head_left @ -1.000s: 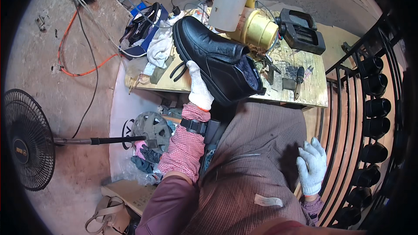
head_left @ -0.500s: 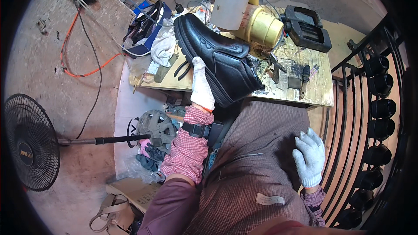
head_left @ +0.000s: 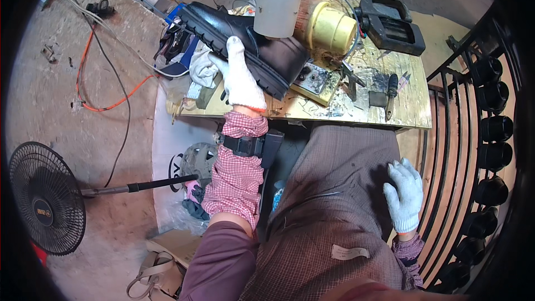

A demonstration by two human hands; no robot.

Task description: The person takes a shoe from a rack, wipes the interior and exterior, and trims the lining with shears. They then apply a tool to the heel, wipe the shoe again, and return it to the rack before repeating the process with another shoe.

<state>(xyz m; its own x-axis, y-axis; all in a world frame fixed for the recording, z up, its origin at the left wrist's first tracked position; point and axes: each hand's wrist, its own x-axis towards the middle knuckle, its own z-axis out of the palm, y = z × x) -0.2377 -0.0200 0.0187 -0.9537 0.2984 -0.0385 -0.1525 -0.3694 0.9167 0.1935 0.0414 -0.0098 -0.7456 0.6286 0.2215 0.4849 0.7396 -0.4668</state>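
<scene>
My left hand, in a white knit glove, is closed on a black leather boot. Its thumb lies along the thick ridged sole, and the other fingers are mostly hidden. The boot hangs tilted above the bench, toe toward the far left. A pale upright tube covers part of the boot's upper; I cannot tell whether they touch. Beside the tube is a stained yellow cylindrical device. On the brown checked cloth over my lap rests my right hand, also gloved, holding nothing, its fingers loosely stretched.
The wooden bench carries a dark-handled tool, a metal clamp-like piece, black plastic frames and a white rag. A rack of black cups stands at right, a fan at left. A cable crosses the left surface.
My left hand has carried the boot left and farther away, tipping its upper behind the tube. A small stained block on the bench has come into sight. My right hand stays on my lap.
</scene>
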